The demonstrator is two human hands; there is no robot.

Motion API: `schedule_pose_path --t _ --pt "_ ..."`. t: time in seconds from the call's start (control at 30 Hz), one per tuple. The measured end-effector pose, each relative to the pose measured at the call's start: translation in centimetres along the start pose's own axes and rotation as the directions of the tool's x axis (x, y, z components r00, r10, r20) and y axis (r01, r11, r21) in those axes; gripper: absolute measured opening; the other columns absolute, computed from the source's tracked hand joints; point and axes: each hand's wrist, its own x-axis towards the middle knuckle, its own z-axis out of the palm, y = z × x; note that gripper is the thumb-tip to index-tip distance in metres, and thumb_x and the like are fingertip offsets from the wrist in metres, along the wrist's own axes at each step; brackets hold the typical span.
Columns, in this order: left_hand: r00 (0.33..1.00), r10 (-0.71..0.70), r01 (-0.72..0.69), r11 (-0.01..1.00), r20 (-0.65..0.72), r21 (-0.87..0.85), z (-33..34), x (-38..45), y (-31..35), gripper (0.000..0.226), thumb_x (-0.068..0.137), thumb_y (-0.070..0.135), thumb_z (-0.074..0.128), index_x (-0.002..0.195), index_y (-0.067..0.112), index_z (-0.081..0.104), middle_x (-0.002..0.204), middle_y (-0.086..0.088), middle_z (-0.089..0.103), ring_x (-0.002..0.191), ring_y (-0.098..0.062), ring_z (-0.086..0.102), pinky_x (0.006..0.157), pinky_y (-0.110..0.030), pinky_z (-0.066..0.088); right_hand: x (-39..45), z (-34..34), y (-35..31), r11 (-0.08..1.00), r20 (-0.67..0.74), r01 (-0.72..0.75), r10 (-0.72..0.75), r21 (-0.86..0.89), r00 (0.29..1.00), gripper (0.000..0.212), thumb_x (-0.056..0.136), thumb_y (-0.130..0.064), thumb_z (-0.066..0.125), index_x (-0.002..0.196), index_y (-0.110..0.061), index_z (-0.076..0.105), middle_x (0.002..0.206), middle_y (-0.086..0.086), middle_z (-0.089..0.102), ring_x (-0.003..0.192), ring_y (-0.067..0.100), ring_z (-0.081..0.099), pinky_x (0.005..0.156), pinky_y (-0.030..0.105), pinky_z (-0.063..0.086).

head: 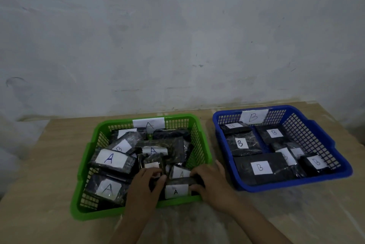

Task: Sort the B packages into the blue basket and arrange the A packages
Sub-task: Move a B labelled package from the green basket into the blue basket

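Both hands hold one dark wrapped package (176, 186) at the near edge of the green basket (79, 172): the left hand (145, 184) curls round its left end, thumb on top, and the right hand (210, 182) grips its right end with fingers bent over it. That package lies between the two hands, its white label marked A facing up, just inside the near wall of the basket.

Going left to right, the green basket is a square plastic tray with slotted lattice walls and a paper tag marked A on its far rim. Inside it lie glossy black packages in crinkled clear wrap, piled loosely and overlapping, most of them tilted. Two large ones with A labels (110, 159) sit along the left side; behind them one package with a B label (120, 146) leans among the pile.

Just beside it, to the right, stands the blue basket (324, 141), same lattice plastic, with a paper tag marked B on its far rim. Flat black packages with B labels (260, 167) lie in it, mostly side by side, a few overlapping at the right.

Both baskets rest on a pale wooden table (39, 145) against a scuffed grey-white wall (177, 36)
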Motion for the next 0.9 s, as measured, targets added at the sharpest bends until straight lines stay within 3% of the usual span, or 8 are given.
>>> schedule_pose_path --t 0.07,0.2,0.37,0.5,0.57,0.67,0.77,0.9 --pt "0.998 -0.06 0.059 0.993 -0.001 -0.105 -0.3 -0.2 0.1 0.02 0.083 0.024 0.063 0.103 0.024 0.059 0.094 0.007 0.058 0.088 -0.012 0.055 0.076 -0.021 0.042 -0.2 -0.3 0.0 0.987 -0.003 -0.04 0.041 0.158 0.999 0.017 0.087 -0.031 0.056 0.102 -0.024 0.052 0.104 -0.008 0.057 0.107 0.009 0.044 0.115 0.037 0.011" --pt "0.986 -0.13 0.154 0.948 0.102 -0.278 -0.9 0.0 0.6 0.024 0.082 0.028 0.063 0.103 0.033 0.052 0.086 0.019 0.058 0.076 0.003 0.057 0.053 -0.008 0.044 -0.1 -1.2 -0.2 0.881 0.003 -0.128 0.142 0.455 0.99 0.014 0.088 -0.019 0.056 0.101 -0.024 0.056 0.102 -0.006 0.058 0.101 0.012 0.052 0.087 0.024 0.045" --pt "0.987 -0.115 0.15 0.918 0.113 -0.368 -1.1 0.5 1.2 0.032 0.086 0.029 0.055 0.113 0.042 0.043 0.093 0.014 0.058 0.079 -0.002 0.061 0.055 -0.011 0.046 0.9 -2.0 -0.5 0.823 -0.037 -0.12 0.169 0.555 0.985 0.014 0.088 -0.02 0.056 0.098 -0.03 0.056 0.097 -0.019 0.057 0.095 -0.003 0.053 0.08 0.011 0.042" --pt "0.989 -0.126 0.082 0.904 -0.076 -0.42 -1.5 0.9 1.4 0.021 0.091 0.022 0.047 0.109 0.032 0.051 0.092 0.017 0.055 0.064 0.009 0.063 0.05 -0.009 0.051 1.7 -2.4 -0.1 0.858 -0.155 -0.098 0.201 0.504 0.967 0.02 0.092 -0.023 0.049 0.111 -0.024 0.056 0.105 -0.01 0.058 0.098 0.003 0.053 0.082 0.016 0.041" --pt "0.969 -0.178 0.075 0.872 -0.169 -0.484 -2.1 1.1 1.0 0.016 0.092 0.019 0.046 0.105 0.025 0.052 0.089 0.011 0.059 0.064 0.006 0.064 0.051 -0.012 0.052 1.8 -2.4 0.2 0.915 -0.189 -0.091 0.178 0.394 0.966 0.025 0.091 -0.022 0.052 0.115 -0.022 0.056 0.113 -0.002 0.059 0.107 0.012 0.05 0.095 0.03 0.039" --pt "0.953 -0.191 0.069 0.893 -0.236 -0.445 -2.8 1.3 0.5 0.018 0.091 0.022 0.047 0.108 0.025 0.053 0.085 0.007 0.059 0.076 -0.008 0.061 0.056 -0.019 0.045 2.0 -1.7 0.3 0.995 -0.117 -0.054 0.064 0.082 0.991 0.032 0.087 -0.03 0.056 0.119 -0.027 0.055 0.119 -0.003 0.057 0.119 0.013 0.042 0.108 0.033 0.013" --pt "0.956 -0.196 0.096 0.911 -0.218 -0.401 -2.7 1.3 0.0 0.022 0.091 0.024 0.047 0.112 0.024 0.053 0.084 0.0 0.06 0.074 -0.008 0.058 0.057 -0.025 0.044 2.4 -0.9 -0.1 0.992 0.0 -0.023 0.023 -0.122 1.0 0.034 0.09 -0.03 0.05 0.124 -0.026 0.052 0.126 -0.002 0.054 0.128 0.011 0.032 0.112 0.041 -0.006" --pt "0.983 -0.146 0.11 0.956 -0.114 -0.272 -2.5 0.9 -0.4 0.021 0.09 0.027 0.051 0.11 0.029 0.055 0.079 0.01 0.059 0.067 -0.002 0.055 0.05 -0.018 0.045 2.5 -1.0 -0.4 0.994 -0.27 -0.023 0.051 0.105 0.961 0.027 0.093 -0.011 0.043 0.114 -0.019 0.059 0.111 -0.001 0.063 0.112 0.016 0.05 0.113 0.043 0.016"
